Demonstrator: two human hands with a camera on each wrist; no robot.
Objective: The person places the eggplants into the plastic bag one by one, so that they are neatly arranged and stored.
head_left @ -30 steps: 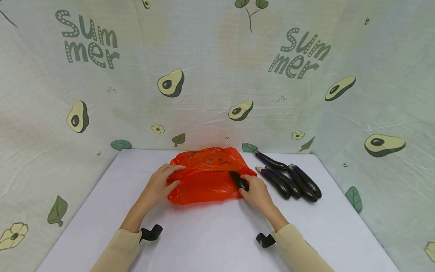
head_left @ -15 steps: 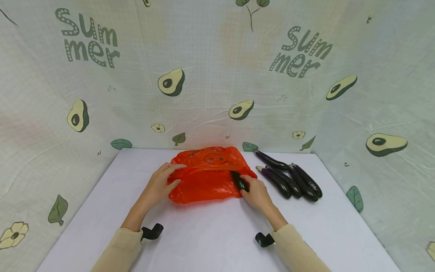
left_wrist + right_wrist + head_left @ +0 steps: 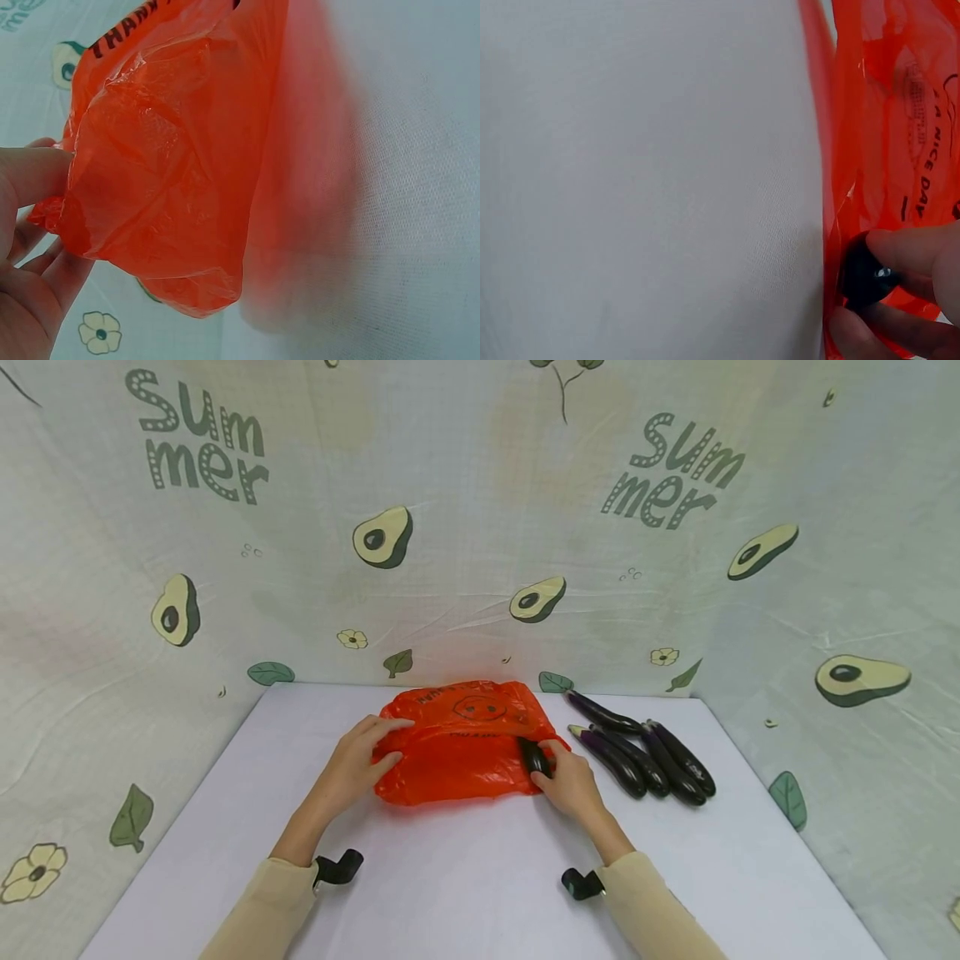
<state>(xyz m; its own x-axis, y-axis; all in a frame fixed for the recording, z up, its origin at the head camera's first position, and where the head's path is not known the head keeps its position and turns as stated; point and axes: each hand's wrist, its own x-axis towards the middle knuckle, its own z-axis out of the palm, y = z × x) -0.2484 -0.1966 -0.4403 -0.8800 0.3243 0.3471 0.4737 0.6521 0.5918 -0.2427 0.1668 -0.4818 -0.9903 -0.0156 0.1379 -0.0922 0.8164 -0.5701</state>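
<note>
A red plastic bag (image 3: 450,772) with dark printing lies near the back of the table. My left hand (image 3: 351,762) holds its left edge; in the left wrist view the thumb is on one side of the film (image 3: 165,180) and the fingers are on the other. At the bag's right end my right hand (image 3: 572,783) grips a dark eggplant (image 3: 536,757), whose far end is covered by the red film. The right wrist view shows the glossy rounded end of this eggplant (image 3: 864,274) between thumb and fingers, right against the bag (image 3: 881,172).
Several more eggplants (image 3: 645,756) lie in a loose group on the white table (image 3: 465,893), just right of the right hand. A patterned cloth (image 3: 465,527) rises behind the table and at both sides. A small black camera mount sits at each wrist.
The right hand has pushed the eggplant slightly farther into the bag, and less of its far end shows bare. The left hand keeps its hold; the head view has shifted slightly.
</note>
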